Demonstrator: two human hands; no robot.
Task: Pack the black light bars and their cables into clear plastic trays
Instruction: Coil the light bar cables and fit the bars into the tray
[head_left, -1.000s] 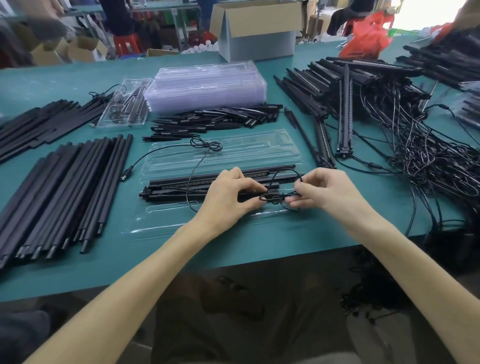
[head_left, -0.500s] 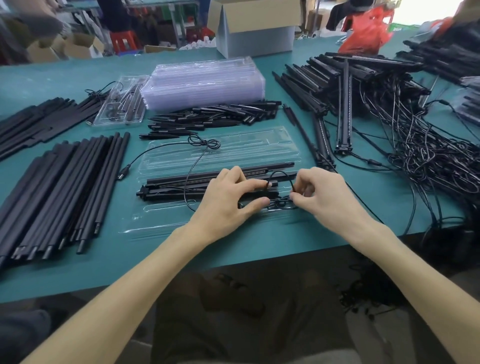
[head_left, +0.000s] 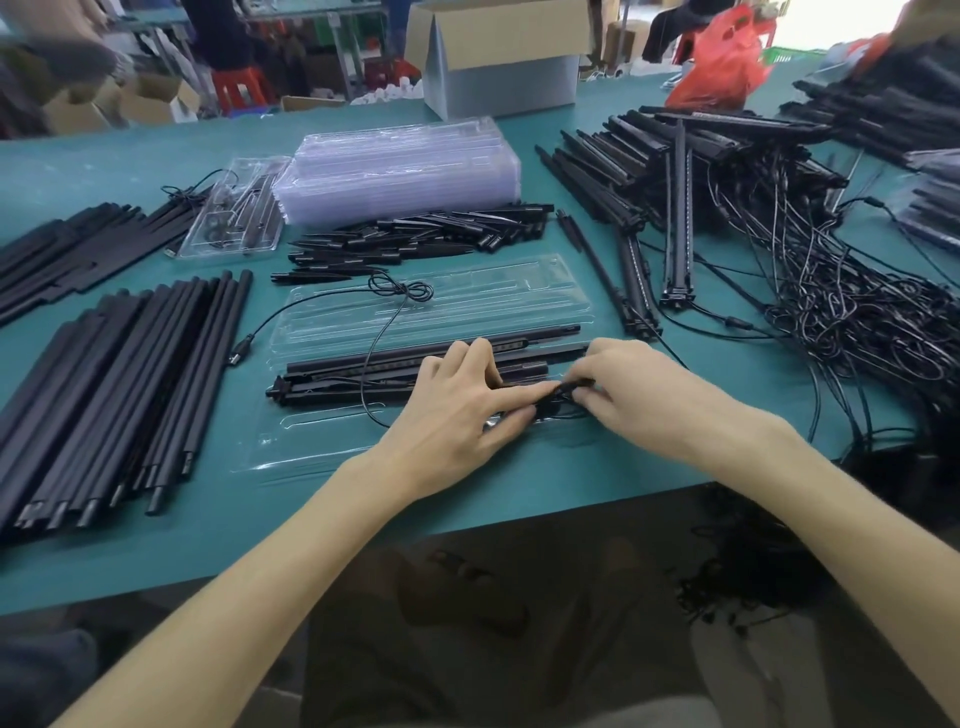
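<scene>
An open clear plastic tray (head_left: 467, 306) lies in front of me on the green table. Black light bars (head_left: 343, 376) lie along its near half. A thin black cable (head_left: 384, 332) loops over the tray from a plug at its left. My left hand (head_left: 457, 400) rests on the bars, its thumb and forefinger pinching a small bundled piece of the cable (head_left: 558, 395). My right hand (head_left: 628, 389) pinches the same bundle from the right, fingers curled over it. Most of the bundle is hidden by the fingers.
A stack of clear trays (head_left: 400, 171) stands behind. Black rods (head_left: 119, 384) lie at left, short black pieces (head_left: 426, 234) in the middle, more light bars (head_left: 675, 156) and tangled cables (head_left: 857, 312) at right. A packed tray (head_left: 234, 213), a carton (head_left: 498, 57) and a red bag (head_left: 727, 57) sit farther back.
The open cable loop between my hands has been drawn into a tight bundle. Both hands have closed in on each other and lowered onto the bars in the tray.
</scene>
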